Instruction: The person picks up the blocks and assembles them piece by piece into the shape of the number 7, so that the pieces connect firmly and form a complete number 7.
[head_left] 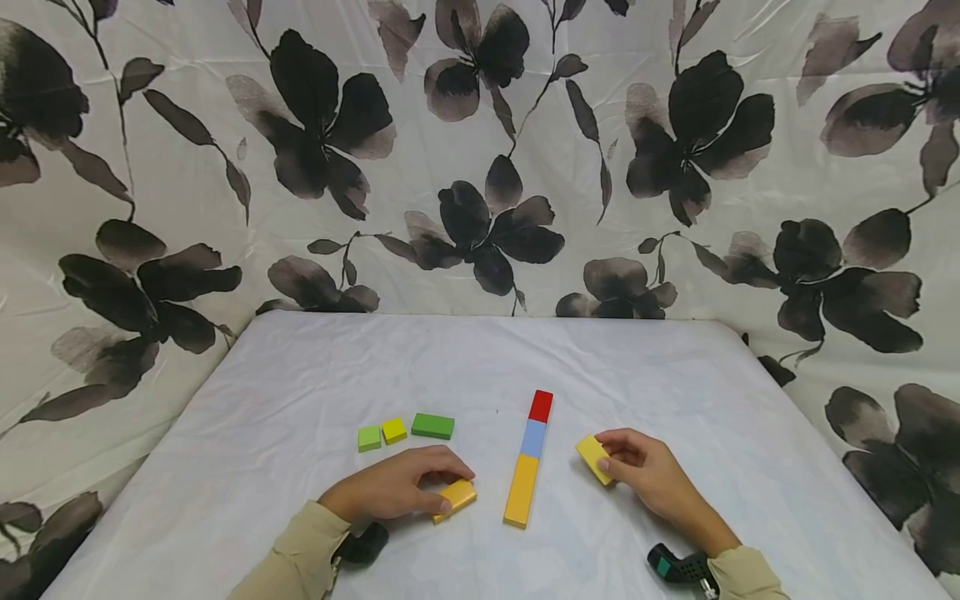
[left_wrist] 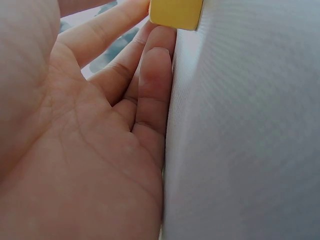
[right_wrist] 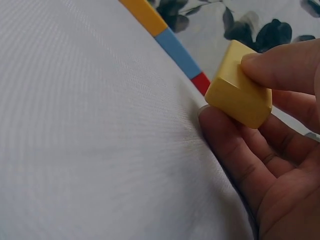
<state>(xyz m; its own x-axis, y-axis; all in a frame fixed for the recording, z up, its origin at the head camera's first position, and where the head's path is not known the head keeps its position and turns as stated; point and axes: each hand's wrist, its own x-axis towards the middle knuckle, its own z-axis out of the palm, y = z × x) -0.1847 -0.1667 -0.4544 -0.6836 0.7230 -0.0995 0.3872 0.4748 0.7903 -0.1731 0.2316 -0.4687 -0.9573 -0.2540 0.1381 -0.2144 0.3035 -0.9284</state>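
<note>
My left hand (head_left: 408,483) pinches an orange-yellow wooden block (head_left: 461,495) between thumb and fingers, low over the table. In the left wrist view, one end of that block (left_wrist: 175,14) shows at the top, with the lower fingers beside the cloth. My right hand (head_left: 660,479) grips a pale yellow block (head_left: 592,457), which looks tilted in the right wrist view. Between the hands runs a straight line of blocks: a red block (head_left: 541,406) at the far end, a light blue block (head_left: 533,438), then a longer orange section (head_left: 521,492) nearest me.
Beyond my left hand lie a light green block (head_left: 369,438), a small yellow block (head_left: 393,430) and a longer green block (head_left: 432,427). A white cloth (head_left: 637,367) covers the table. A floral curtain (head_left: 480,125) hangs behind it and along the sides.
</note>
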